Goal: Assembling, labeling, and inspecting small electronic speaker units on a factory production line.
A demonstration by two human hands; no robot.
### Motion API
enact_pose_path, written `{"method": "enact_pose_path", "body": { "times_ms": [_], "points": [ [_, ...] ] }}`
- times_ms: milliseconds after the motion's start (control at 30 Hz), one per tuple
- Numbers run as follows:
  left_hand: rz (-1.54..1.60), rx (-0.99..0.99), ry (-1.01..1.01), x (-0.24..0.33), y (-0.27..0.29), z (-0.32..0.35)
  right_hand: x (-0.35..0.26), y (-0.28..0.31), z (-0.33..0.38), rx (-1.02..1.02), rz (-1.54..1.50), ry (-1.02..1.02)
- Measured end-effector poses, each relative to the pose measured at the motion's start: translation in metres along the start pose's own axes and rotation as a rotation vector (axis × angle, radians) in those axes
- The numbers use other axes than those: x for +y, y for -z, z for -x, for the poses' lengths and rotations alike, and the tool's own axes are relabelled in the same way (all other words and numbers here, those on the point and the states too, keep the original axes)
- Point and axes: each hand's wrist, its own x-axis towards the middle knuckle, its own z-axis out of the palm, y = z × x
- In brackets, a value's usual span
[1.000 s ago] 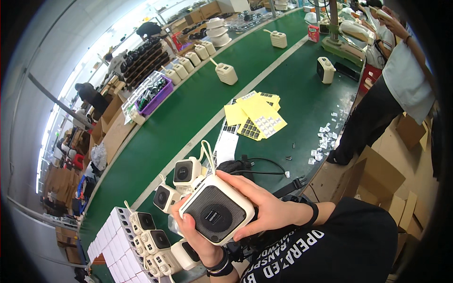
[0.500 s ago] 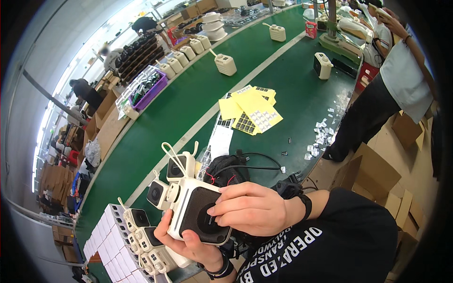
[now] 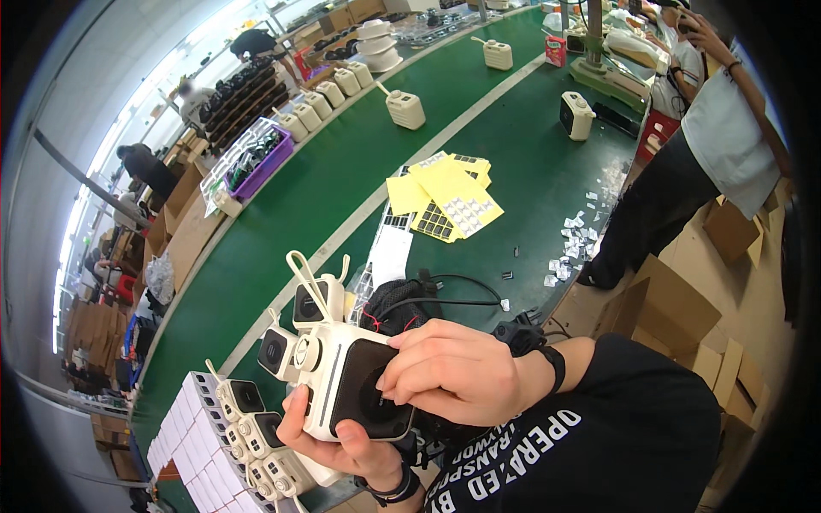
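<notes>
My left hand (image 3: 346, 440) grips a cream portable speaker (image 3: 329, 363) from below, fingers at its side and thumb along the front's lower edge. The speaker is tilted, its dark square front facing right, with a round knob and a cord loop on top. Against that front rests my right hand (image 3: 453, 372), its fingertips drawn together near the middle; whatever may be between them is hidden. Close behind stand two similar speakers (image 3: 318, 301). More cream speakers (image 3: 256, 427) are grouped at the lower left, beside a stack of white boxes (image 3: 192, 427).
Yellow sticker sheets (image 3: 453, 197) lie on the green table (image 3: 359, 162), with a black mesh pouch and cable (image 3: 402, 303) nearer me. Scraps of white backing (image 3: 569, 252) litter the right edge. A person (image 3: 727, 128) stands there. Open cartons (image 3: 663, 308) sit on the floor.
The whole view has shifted slightly, so the table things appear a little further left. My right fingers have bunched closer together on the speaker's front. The left hand keeps its hold.
</notes>
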Motion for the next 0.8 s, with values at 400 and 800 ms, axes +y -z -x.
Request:
{"method": "enact_pose_path", "body": {
  "times_ms": [400, 800],
  "points": [
    [0.010, 0.058, 0.039, 0.001, 0.001, -0.006, 0.012, -0.005, 0.002, -0.017, 0.230, 0.154],
    [0.167, -0.065, 0.300, 0.009, 0.000, -0.013, 0.007, 0.007, -0.024, -0.182, -0.162, -0.193]
  ]
}}
